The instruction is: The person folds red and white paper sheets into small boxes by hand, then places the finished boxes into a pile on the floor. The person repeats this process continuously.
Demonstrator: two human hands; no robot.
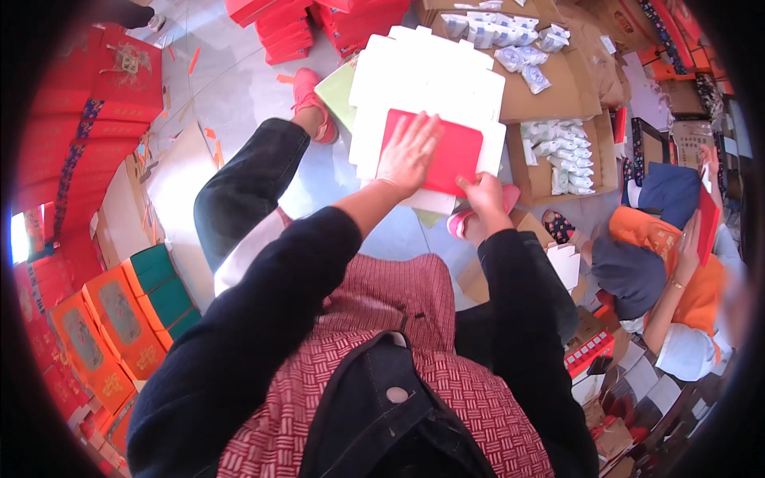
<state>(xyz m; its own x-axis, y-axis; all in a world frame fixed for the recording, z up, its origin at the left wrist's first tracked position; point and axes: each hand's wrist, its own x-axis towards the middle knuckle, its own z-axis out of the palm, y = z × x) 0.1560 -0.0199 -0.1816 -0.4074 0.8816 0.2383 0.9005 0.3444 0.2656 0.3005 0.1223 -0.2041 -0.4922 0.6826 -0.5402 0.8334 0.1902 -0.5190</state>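
A stack of white die-cut cardboard sheets lies in front of me between my feet, with notched, tabbed edges. On its near part rests a flat red rectangular panel with rounded corners. My left hand lies flat on the panel's left half, fingers spread and pointing away from me. At the panel's near right corner, my right hand grips the edge, thumb on top; its other fingers are partly hidden. A pale green sheet sticks out from under the white ones.
An open carton of white packets stands to the right, more packets on cardboard beyond. Red boxes rise at left, above orange boxes and green ones. At right, another person holds a red flat piece.
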